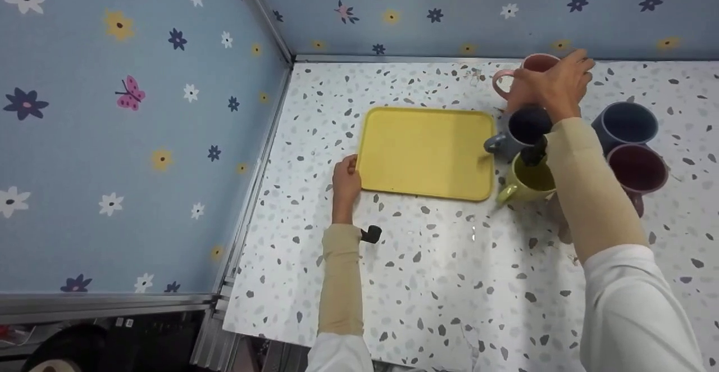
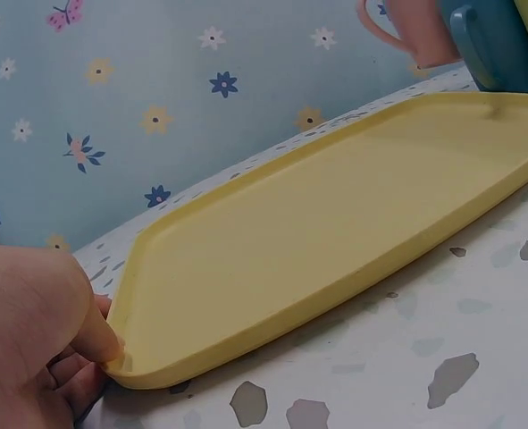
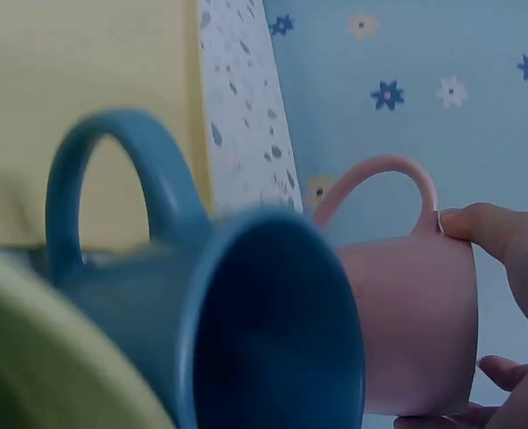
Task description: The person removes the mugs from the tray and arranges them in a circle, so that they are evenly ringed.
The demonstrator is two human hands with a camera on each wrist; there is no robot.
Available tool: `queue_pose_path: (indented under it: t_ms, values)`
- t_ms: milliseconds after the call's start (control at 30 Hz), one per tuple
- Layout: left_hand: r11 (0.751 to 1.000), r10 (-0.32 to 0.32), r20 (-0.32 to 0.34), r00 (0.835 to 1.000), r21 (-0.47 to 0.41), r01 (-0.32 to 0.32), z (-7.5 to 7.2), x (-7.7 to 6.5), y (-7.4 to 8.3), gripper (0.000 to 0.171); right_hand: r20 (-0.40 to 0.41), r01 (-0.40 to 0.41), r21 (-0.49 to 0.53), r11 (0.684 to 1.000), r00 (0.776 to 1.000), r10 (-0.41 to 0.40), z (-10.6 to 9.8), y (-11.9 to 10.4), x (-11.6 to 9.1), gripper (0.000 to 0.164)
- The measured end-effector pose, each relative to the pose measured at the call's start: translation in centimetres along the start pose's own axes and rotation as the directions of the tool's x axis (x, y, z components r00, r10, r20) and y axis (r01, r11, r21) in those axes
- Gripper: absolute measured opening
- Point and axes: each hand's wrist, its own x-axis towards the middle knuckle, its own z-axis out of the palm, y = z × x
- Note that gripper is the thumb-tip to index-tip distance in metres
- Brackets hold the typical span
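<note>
At the back right of the table, my right hand (image 1: 563, 84) holds a pink mug (image 1: 522, 98) by its body, thumb at the rim close to the handle. In the left wrist view the base of this pink mug (image 2: 435, 55) shows against the wall, above the table's back edge. My left hand (image 1: 346, 182) pinches the near left corner of a yellow tray (image 1: 427, 153), thumb over the rim and fingers curled at its side. The tray is bare and lies on the table. Beside its right edge stands a blue mug (image 3: 272, 340), handle turned toward the tray.
A yellow-green mug (image 1: 531, 184) stands in front of the blue one, under my right forearm. Further right are a blue-grey mug (image 1: 626, 127) and a maroon mug (image 1: 639, 171), close together. A flowered wall (image 1: 466, 23) borders the speckled table (image 1: 415, 282) behind and at left.
</note>
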Motion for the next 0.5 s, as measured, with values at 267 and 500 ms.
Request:
queue_pose_path:
  t_ms: [267,500]
  values:
    - [1.0,-0.011,-0.007,1.0,0.001,0.011,0.1,0.0,0.0,0.039,0.028,-0.055,-0.068,0.996,0.998,0.058,-1.7,2.5,0.0,0.13]
    - [1.0,-0.001,-0.003,1.0,0.015,0.001,0.3,0.4,-0.1,0.042,0.034,-0.038,-0.1,0.994,0.999,0.041,-2.0,3.7,0.0,0.127]
